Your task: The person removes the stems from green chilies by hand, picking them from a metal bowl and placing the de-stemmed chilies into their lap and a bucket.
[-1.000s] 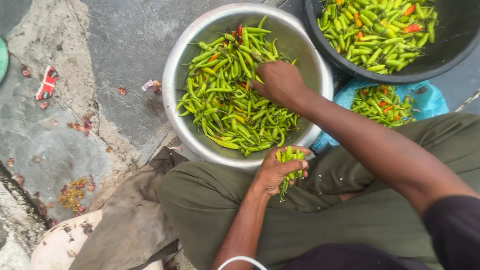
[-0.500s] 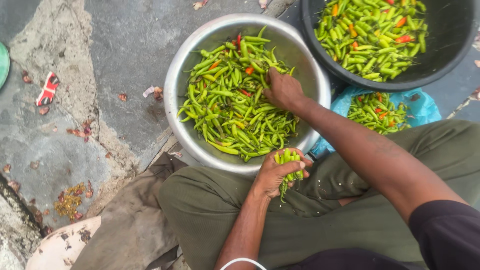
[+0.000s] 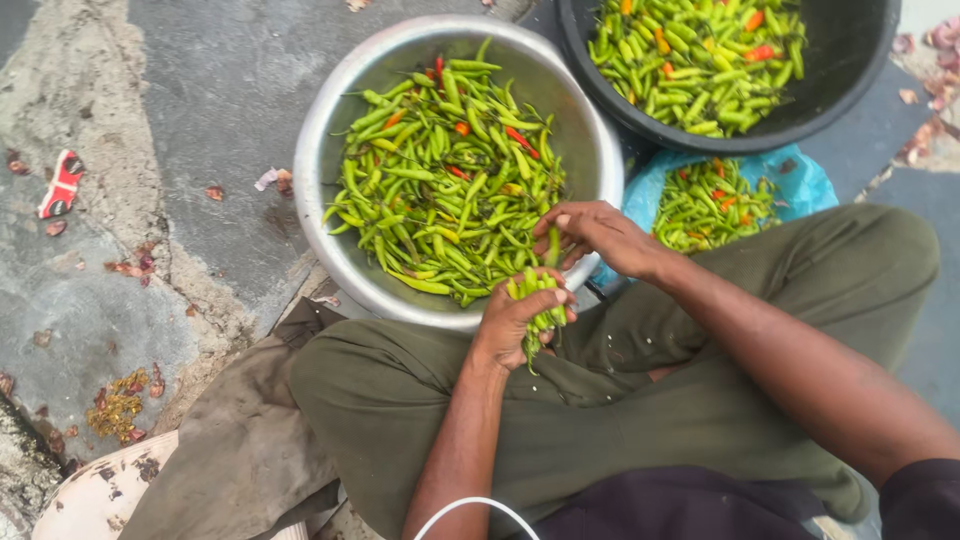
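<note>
A metal bowl [image 3: 330,130] full of green chili peppers [image 3: 440,190], with a few red ones, sits on the ground in front of my crossed legs. My left hand [image 3: 515,320] grips a bunch of green chilies [image 3: 540,295] just over the bowl's near rim. My right hand [image 3: 600,235] is right above it, pinching a single green chili [image 3: 553,245] that stands against the bunch.
A black tub [image 3: 850,85] of chilies stands at the upper right. Between it and my knee lies a blue plastic bag [image 3: 800,185] with more chilies. Bare concrete with scraps and a red wrapper [image 3: 62,183] spreads to the left. A brown cloth [image 3: 240,440] lies under my leg.
My right hand has left the pile in the bowl and come back toward me with one chili, meeting the bunch in my left hand. The view shifted slightly.
</note>
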